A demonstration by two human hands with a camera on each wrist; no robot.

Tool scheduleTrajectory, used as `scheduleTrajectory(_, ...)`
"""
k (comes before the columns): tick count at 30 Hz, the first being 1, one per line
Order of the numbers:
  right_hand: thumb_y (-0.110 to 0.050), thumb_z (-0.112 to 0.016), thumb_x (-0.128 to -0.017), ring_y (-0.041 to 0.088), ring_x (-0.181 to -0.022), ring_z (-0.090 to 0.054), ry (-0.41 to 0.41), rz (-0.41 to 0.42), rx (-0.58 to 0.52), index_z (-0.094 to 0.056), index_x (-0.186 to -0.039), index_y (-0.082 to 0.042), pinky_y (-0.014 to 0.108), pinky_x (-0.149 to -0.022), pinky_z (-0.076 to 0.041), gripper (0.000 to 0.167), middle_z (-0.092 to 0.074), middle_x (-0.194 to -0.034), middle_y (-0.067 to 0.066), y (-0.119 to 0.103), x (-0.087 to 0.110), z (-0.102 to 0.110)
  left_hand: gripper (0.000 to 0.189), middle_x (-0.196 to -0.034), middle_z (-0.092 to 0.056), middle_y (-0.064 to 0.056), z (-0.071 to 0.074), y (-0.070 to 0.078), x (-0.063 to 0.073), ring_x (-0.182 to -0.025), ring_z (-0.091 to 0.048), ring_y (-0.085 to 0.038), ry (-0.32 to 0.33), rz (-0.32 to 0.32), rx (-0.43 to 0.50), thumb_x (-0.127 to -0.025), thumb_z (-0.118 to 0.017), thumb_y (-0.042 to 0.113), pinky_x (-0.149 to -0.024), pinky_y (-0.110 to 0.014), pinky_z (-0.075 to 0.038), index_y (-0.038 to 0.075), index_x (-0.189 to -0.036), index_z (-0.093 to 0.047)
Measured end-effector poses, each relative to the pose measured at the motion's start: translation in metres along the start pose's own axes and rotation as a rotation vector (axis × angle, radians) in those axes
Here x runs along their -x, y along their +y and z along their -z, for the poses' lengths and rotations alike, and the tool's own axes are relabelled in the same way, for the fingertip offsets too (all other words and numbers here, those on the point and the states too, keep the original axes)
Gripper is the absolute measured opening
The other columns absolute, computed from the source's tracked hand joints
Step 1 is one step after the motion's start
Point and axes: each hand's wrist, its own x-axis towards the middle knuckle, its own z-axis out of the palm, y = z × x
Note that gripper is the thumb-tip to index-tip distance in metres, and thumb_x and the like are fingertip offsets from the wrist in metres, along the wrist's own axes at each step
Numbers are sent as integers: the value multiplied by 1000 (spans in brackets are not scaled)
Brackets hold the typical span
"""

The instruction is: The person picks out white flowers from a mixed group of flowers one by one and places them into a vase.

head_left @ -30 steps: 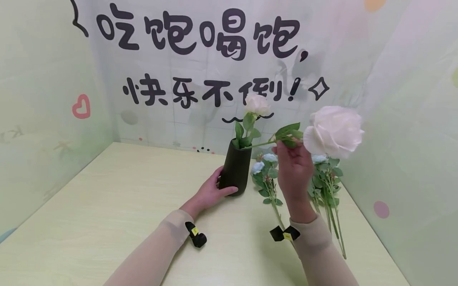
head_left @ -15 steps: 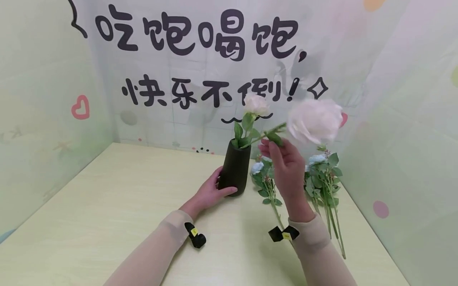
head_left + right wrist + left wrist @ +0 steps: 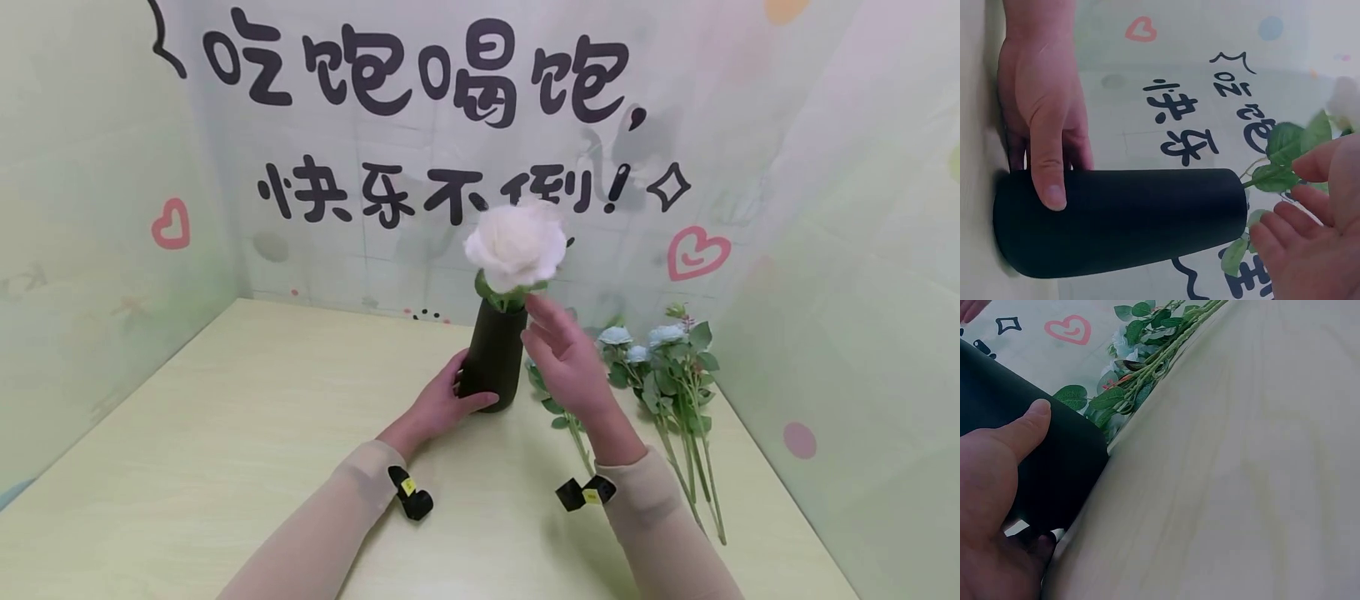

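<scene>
A black tapered vase (image 3: 491, 358) stands on the table, and my left hand (image 3: 438, 406) grips its lower part with the thumb across the front. From the vase's mouth rises a large white rose (image 3: 516, 247), which largely covers a second pale rose (image 3: 546, 210) behind it. My right hand (image 3: 573, 367) is just right of the mouth, fingers extended and slightly bent. In the right wrist view its thumb and fingers are spread beside green leaves (image 3: 1285, 142) at the vase's opening, with no stem seen clasped between them.
Blue flowers (image 3: 667, 335) with long green stems (image 3: 693, 450) lie on the table at the right. More leafy stems (image 3: 573, 429) lie partly behind the right hand. A printed fabric backdrop (image 3: 360, 258) closes off the back and sides of the table (image 3: 187, 467).
The large white rose has swung left from beside the vase to above its mouth. My right hand has moved left and down, leaving the stem it held. The left hand keeps its place.
</scene>
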Motion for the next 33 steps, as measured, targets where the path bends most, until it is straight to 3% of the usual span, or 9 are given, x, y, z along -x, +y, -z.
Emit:
scheduleTrajectory(3,-2,-65,-106,38,-147,-56,34,60,144,-63,-146,2,57,-121,-49,40,-60,-155,20,1,1,-1,87,-166,-50,-9,0,1,0,-152,-53,-39,1,0,-10,-98,-86,37,-126,-59,-43,25,-169,-37)
scheduleTrajectory(6,-1,-67,-104,36,-144,-57,36,118,254,-69,-137,-1,58,-116,-50,34,-63,-153,18,4,1,-3,87,-167,-50,-9,1,1,0,-152,-52,-39,4,-2,-14,-98,-85,38,-126,-59,-43,25,-169,-37)
scheduleTrajectory(10,-3,-67,-104,35,-145,-57,15,134,324,-70,-139,-1,57,-114,-51,35,-63,-155,16,7,1,-4,86,-167,-50,-9,1,0,1,-152,-52,-39,6,-1,-16,-98,-86,37,-126,-59,-42,25,-169,-37)
scheduleTrajectory(21,0,-66,-102,36,-125,-66,66,143,309,-73,-130,2,60,-106,-58,28,-70,-137,18,6,0,5,86,-165,-51,-10,1,1,2,-149,-55,-39,12,-13,1,-98,-86,33,-125,-59,-44,24,-168,-38)
scheduleTrajectory(26,-1,-66,-103,36,-115,-71,127,141,399,-74,-127,1,53,-94,-62,25,-74,-129,19,3,-2,21,86,-166,-50,-10,1,0,1,-151,-54,-39,7,-5,12,-98,-87,34,-125,-59,-43,25,-168,-38)
scheduleTrajectory(33,-8,-65,-107,35,-107,-74,240,-9,563,-73,-132,1,22,-83,-55,28,-75,-128,20,-3,0,75,88,-166,-51,-9,0,-2,0,-151,-54,-38,12,8,14,-97,-87,35,-125,-59,-44,24,-169,-38)
